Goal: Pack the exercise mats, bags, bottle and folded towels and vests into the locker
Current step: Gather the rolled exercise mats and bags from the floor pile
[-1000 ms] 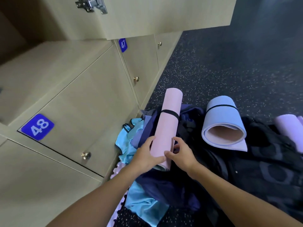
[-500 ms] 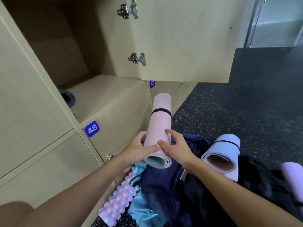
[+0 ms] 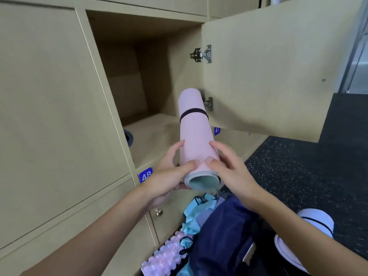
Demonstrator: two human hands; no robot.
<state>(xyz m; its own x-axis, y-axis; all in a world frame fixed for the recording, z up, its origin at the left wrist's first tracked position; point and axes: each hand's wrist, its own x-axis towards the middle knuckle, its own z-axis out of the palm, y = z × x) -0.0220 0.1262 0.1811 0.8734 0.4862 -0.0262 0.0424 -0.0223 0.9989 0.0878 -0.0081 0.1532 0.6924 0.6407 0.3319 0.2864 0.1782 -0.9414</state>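
A rolled pink exercise mat (image 3: 194,134) with a black strap round it is up in the air, its far end pointing at the open locker (image 3: 139,80). My left hand (image 3: 169,174) grips its near end from the left and below. My right hand (image 3: 227,168) grips the same end from the right. A dark rolled item (image 3: 129,138) lies at the left edge of the locker floor. On the ground lie a navy bag (image 3: 221,236), light blue cloth (image 3: 194,216) and a rolled blue mat (image 3: 310,228), partly hidden by my right arm.
The locker door (image 3: 278,72) stands open to the right, with two metal hinges. Closed lockers numbered 48 (image 3: 145,174) and 47 (image 3: 217,130) sit below. A pink ridged foam roller (image 3: 165,259) lies by the locker base. Dark speckled floor (image 3: 298,172) stretches to the right.
Both hands have lifted the pink mat off the pile on the floor and up toward the open locker. My view has risen from the floor to the locker opening.
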